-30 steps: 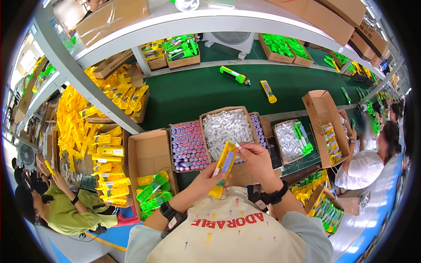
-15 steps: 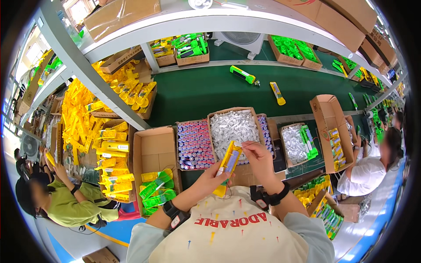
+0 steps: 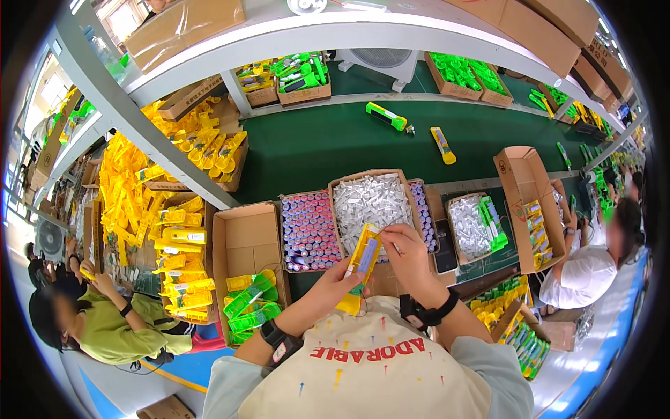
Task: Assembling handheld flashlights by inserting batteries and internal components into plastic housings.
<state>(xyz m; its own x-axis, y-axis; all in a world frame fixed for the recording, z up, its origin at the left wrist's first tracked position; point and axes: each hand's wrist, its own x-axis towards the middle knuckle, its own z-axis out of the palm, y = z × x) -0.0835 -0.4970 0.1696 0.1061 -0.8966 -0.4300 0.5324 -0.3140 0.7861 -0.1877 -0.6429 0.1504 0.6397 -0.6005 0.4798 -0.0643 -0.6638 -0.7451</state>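
Held slanting in front of my chest is a long yellow plastic casing [image 3: 348, 304] with a pale greyish insert along its open side. My left hand [image 3: 333, 286] is closed round its lower half. At the upper end, the fingers of my right hand [image 3: 408, 255] are pinched together against the rim; whatever is between them is too small to make out. Just beyond my hands stands a carton of small white parts [image 3: 370, 202]. Left of that carton, upright batteries [image 3: 307, 227] with pink and purple wraps fill a tray, and more batteries [image 3: 421, 209] show on its right.
Left are an open carton [image 3: 244, 237] holding green and yellow casings, and a heap of yellow casings [image 3: 125, 181]. A green belt [image 3: 307, 143] carries two casings. Right lie a dark phone [image 3: 444, 248] and a carton [image 3: 523, 171]. Co-workers sit left [image 3: 118, 325] and right [image 3: 583, 276].
My right fingers have shifted slightly at the casing's upper end, and a small whitish bit seen there before is now hidden. The left hand keeps its hold. The left co-worker's hands have lowered.
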